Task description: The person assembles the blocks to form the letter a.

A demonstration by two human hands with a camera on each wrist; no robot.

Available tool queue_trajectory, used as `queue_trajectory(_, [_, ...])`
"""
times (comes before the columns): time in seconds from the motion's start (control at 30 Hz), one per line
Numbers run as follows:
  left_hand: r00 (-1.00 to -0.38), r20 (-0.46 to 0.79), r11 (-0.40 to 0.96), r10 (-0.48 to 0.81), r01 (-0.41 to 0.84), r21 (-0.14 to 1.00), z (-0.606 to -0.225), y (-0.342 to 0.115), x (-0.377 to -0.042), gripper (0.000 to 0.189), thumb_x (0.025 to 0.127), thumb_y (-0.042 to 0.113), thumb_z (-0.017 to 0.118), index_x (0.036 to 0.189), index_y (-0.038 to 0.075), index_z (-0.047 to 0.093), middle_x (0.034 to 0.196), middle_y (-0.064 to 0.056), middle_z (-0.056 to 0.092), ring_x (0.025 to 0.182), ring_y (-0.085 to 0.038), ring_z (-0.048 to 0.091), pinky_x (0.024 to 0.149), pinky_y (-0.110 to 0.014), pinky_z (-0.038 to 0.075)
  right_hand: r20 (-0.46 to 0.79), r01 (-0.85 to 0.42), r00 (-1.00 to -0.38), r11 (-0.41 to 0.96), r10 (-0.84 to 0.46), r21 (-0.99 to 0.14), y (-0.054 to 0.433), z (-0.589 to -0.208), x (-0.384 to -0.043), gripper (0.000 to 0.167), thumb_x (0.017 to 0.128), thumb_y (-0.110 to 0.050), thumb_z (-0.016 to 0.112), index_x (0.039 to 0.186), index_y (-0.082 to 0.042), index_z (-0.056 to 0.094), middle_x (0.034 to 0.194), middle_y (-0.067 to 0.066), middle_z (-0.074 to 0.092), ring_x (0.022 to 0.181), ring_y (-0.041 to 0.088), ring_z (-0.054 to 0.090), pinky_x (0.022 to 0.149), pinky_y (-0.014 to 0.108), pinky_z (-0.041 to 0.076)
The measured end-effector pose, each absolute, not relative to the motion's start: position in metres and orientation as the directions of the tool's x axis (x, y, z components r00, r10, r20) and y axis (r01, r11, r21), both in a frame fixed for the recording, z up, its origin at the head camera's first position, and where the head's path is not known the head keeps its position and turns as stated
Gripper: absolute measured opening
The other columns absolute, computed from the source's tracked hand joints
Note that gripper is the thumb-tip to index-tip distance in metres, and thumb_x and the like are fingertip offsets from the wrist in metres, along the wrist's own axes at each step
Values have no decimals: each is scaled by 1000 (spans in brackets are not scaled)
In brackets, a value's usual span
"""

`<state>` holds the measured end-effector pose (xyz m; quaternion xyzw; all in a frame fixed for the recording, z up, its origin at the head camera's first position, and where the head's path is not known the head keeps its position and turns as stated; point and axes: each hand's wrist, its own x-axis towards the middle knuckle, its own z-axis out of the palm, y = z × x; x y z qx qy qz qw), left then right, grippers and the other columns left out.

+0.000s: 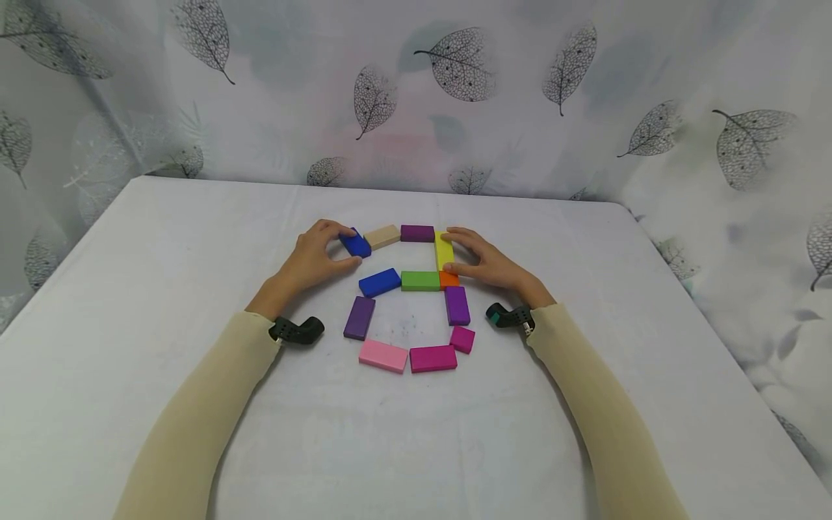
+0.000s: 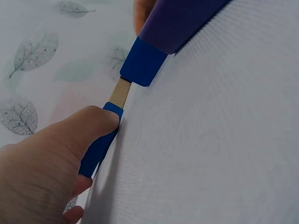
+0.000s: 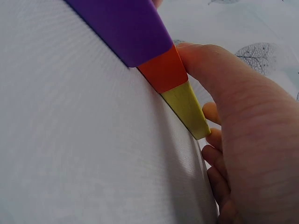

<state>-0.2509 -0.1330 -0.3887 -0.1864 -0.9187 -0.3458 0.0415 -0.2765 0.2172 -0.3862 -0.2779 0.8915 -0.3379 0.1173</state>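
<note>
At the upper left of the block outline, my left hand [image 1: 315, 253] pinches a blue block [image 1: 356, 244] between thumb and fingers. That block [image 2: 99, 149] meets the end of a natural-wood block [image 1: 382, 237]. On the other side, my right hand [image 1: 490, 263] grips a yellow block [image 1: 444, 250], a fingertip at its far end and the thumb at its near end. A small orange block [image 1: 448, 280] touches the yellow one; in the right wrist view the thumb lies beside this orange block [image 3: 164, 70]. A dark purple block [image 1: 417, 233] lies between the wooden and yellow blocks.
Closer in lie a second blue block [image 1: 380, 282], a green block [image 1: 420, 281], two purple blocks [image 1: 360, 318], a pink block [image 1: 383, 356] and two magenta blocks [image 1: 432, 359]. All lie flat on a white-covered table [image 1: 162, 289]. A leaf-patterned curtain [image 1: 279, 94] hangs behind.
</note>
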Motion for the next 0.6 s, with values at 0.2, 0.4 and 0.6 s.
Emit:
queue_trajectory(0.2, [-919, 238, 671, 313, 392, 629, -387, -132, -249, 51, 83, 25, 77, 127, 5, 60, 132, -18, 50, 127, -33, 45, 106, -58, 28, -17, -410, -823, 615, -567, -674, 217, -386, -276, 68, 91, -32, 67, 150, -15, 38, 161, 8, 19, 149, 28, 13, 117, 57, 12])
queue_trajectory(0.4, [-911, 269, 649, 313, 412, 640, -386, -131, -249, 51, 82, 23, 79, 126, 4, 61, 130, -17, 51, 123, -33, 49, 107, -58, 29, -20, -406, -825, 617, -564, -674, 217, -386, -276, 68, 91, -32, 67, 150, -16, 38, 161, 7, 19, 149, 27, 12, 117, 57, 11])
queue_trajectory(0.6, [-902, 292, 638, 319, 432, 637, -386, -131, -248, 50, 82, 22, 79, 125, 3, 61, 130, -17, 51, 124, -33, 48, 108, -54, 33, -27, -400, -827, 621, -562, -674, 217, -386, -275, 67, 92, -32, 67, 150, -17, 38, 161, 6, 19, 149, 26, 12, 118, 57, 11])
